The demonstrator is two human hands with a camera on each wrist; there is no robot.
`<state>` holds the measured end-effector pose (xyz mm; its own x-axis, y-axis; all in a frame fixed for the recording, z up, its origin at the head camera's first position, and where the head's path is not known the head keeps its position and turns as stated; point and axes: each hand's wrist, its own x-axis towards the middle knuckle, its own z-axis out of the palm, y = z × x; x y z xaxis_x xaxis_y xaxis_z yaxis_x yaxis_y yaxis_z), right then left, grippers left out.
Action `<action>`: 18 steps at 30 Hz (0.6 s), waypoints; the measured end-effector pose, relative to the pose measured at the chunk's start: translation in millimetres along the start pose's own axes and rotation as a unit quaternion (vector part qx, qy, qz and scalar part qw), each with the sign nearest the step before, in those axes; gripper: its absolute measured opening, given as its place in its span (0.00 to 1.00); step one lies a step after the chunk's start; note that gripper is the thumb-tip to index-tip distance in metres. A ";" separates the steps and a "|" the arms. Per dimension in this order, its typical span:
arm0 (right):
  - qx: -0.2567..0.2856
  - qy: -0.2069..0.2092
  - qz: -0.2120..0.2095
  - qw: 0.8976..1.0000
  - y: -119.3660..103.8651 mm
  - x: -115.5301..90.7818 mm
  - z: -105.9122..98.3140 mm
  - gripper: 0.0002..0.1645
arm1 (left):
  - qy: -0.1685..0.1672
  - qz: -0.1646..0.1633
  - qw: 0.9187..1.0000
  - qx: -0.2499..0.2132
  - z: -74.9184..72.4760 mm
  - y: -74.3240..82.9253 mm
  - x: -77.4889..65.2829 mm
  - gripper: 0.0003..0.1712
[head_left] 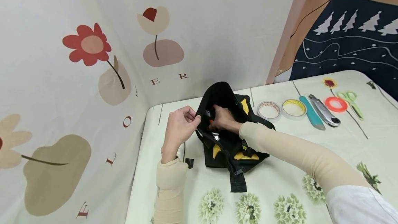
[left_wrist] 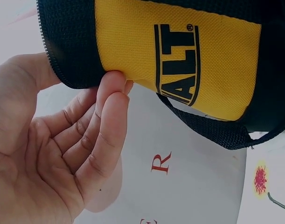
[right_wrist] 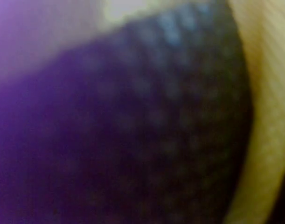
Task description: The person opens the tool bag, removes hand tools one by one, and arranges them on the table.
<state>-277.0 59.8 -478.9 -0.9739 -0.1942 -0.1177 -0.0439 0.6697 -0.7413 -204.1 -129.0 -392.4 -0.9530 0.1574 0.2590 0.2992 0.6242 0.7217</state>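
Observation:
A black and yellow tool bag (head_left: 219,156) lies on the table with its mouth unzipped and raised. My left hand (head_left: 181,127) pinches the zippered rim at the left of the opening; in the left wrist view, the thumb is behind the black edge and fingertips touch the yellow lettered panel (left_wrist: 212,60). My right hand (head_left: 223,117) reaches inside the bag, its fingers partly hidden. Close to those fingers show a bit of orange and a shiny metal piece (head_left: 215,136), whose kinds I cannot tell. Blurred dark fabric (right_wrist: 133,130) fills the right wrist view.
Right of the bag lie two tape rolls (head_left: 269,119) (head_left: 294,117), a teal cutter (head_left: 312,113), a silver utility knife (head_left: 324,111), an orange-red ring-shaped roll (head_left: 343,104) and green scissors (head_left: 354,105). A printed curtain (head_left: 217,27) hangs behind the table.

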 end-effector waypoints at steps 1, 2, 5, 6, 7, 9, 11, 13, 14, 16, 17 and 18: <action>0.000 -0.001 0.001 1.000 0.2 -0.4 -0.5 0.47 | -0.001 -0.001 1.000 0.000 -0.1 0.2 -0.2 0.08; 0.000 -0.001 0.002 1.000 0.7 -0.8 -1.0 0.46 | -0.001 -0.002 1.000 0.000 -0.1 0.0 -0.3 0.08; -0.003 0.002 0.003 1.000 1.8 -2.4 -3.2 0.46 | -0.004 -0.005 1.000 0.000 -0.1 -0.5 -0.7 0.08; 0.000 0.002 0.002 1.000 2.1 -3.0 -4.2 0.46 | -0.005 -0.006 1.000 0.000 -0.2 -0.8 -0.8 0.08; 0.007 0.000 0.002 1.000 2.7 -3.3 -5.1 0.45 | -0.006 -0.008 1.000 0.000 -0.4 -1.0 -0.9 0.08; 0.029 -0.006 0.005 1.000 3.4 -4.5 -7.6 0.44 | -0.007 -0.010 1.000 0.001 -1.0 -1.5 -1.0 0.07; 0.064 -0.017 0.016 0.998 3.8 -5.3 -10.4 0.44 | -0.006 -0.011 1.000 0.002 -1.8 -1.7 -0.9 0.07; 0.101 -0.029 0.033 0.994 4.0 -6.6 -14.0 0.44 | -0.005 -0.012 1.000 0.002 -2.6 -1.9 -0.9 0.07; 0.116 -0.033 0.041 0.992 3.7 -7.5 -16.3 0.44 | -0.004 -0.011 1.000 0.003 -3.0 -2.0 -0.8 0.06; 0.143 -0.040 0.058 0.987 2.9 -9.1 -21.2 0.45 | -0.005 -0.010 1.000 0.002 -3.5 -2.3 -0.5 0.06; 0.154 -0.043 0.065 0.985 2.1 -10.3 -24.2 0.45 | -0.006 -0.010 1.000 0.001 -3.7 -2.6 -0.2 0.06; 0.162 -0.046 0.070 0.983 1.1 -11.9 -27.4 0.46 | -0.007 -0.010 1.000 0.001 -3.8 -2.4 0.0 0.05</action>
<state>-271.6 82.5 -460.3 -0.9401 -0.1915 -0.2819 0.1767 0.4333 -0.8838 -204.6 -133.4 -391.7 -0.9592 0.1560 0.2358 0.2806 0.6281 0.7258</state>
